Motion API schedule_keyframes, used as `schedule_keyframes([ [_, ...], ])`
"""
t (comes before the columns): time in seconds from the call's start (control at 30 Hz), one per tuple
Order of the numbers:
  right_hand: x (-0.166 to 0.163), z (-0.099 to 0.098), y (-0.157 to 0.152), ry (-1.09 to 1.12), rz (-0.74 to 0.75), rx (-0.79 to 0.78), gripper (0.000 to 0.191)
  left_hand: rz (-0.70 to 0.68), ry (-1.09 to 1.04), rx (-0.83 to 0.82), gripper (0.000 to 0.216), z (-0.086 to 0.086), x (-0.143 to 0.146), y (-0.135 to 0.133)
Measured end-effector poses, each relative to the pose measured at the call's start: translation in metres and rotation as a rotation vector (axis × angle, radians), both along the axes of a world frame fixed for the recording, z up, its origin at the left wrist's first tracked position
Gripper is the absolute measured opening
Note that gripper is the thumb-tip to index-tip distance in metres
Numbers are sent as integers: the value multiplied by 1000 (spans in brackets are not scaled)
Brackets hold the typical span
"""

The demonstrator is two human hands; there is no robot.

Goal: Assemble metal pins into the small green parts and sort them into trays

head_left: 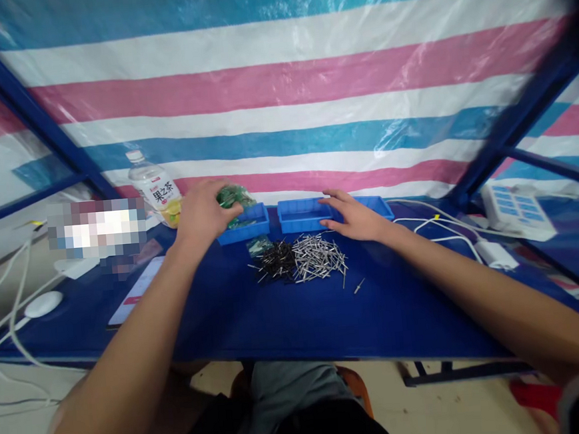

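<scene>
My left hand point(203, 210) is at the left blue bin point(244, 232), its thumb in front of a bunch of green plastic packets point(235, 196) and its fingers partly hidden behind them. It appears closed around the bunch. My right hand point(354, 217) reaches over the right end of the middle blue bin point(303, 224), fingers apart and holding nothing visible; I cannot tell if it touches the rim. Behind that hand is a third blue bin point(382, 208). In front of the bins lie a pile of silver rivets point(319, 258) and a pile of black rivets point(277, 261), touching each other.
A single rivet point(359, 286) lies apart on the blue table point(298, 323). One green packet point(259, 246) lies beside the black pile. A bottle point(156, 191) and a phone point(136, 292) are at left. White cables and a power strip point(517, 212) are at right. Striped sheeting hangs behind.
</scene>
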State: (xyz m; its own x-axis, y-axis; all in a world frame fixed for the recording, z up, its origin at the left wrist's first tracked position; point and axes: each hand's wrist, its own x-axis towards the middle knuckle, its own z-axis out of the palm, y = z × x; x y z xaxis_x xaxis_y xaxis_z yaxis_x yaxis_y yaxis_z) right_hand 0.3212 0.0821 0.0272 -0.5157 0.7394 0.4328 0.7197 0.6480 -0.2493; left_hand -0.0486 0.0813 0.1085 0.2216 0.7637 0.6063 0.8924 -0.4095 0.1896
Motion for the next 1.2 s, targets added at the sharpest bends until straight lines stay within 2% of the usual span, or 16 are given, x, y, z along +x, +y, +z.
schedule_keyframes([
  [0.1,1,-1,0,-13,1,2,58,-85,1,55,28,-19,12,-30],
  [0.2,2,-4,1,-24,-1,5,59,-120,117,44,24,-43,23,-54],
  [0.3,4,-6,1,-33,-5,9,59,-144,282,-13,24,-62,29,-66],
  [0.37,5,-6,0,-42,-8,12,58,-136,313,-63,26,-69,30,-68],
  [0.53,5,-7,-1,-63,-22,28,57,-152,265,-158,32,-77,27,-71],
  [0.77,3,-7,-2,-76,-27,30,58,-179,191,-179,40,-86,27,-80],
  [0.9,1,-6,-3,-76,-27,40,57,-126,190,-217,49,-90,29,-91],
  [1.03,0,-4,-4,-66,-25,52,56,-111,192,-222,59,-92,28,-102],
  [1.2,-1,-2,-4,-45,-22,53,57,-185,160,-226,68,-89,26,-112],
])
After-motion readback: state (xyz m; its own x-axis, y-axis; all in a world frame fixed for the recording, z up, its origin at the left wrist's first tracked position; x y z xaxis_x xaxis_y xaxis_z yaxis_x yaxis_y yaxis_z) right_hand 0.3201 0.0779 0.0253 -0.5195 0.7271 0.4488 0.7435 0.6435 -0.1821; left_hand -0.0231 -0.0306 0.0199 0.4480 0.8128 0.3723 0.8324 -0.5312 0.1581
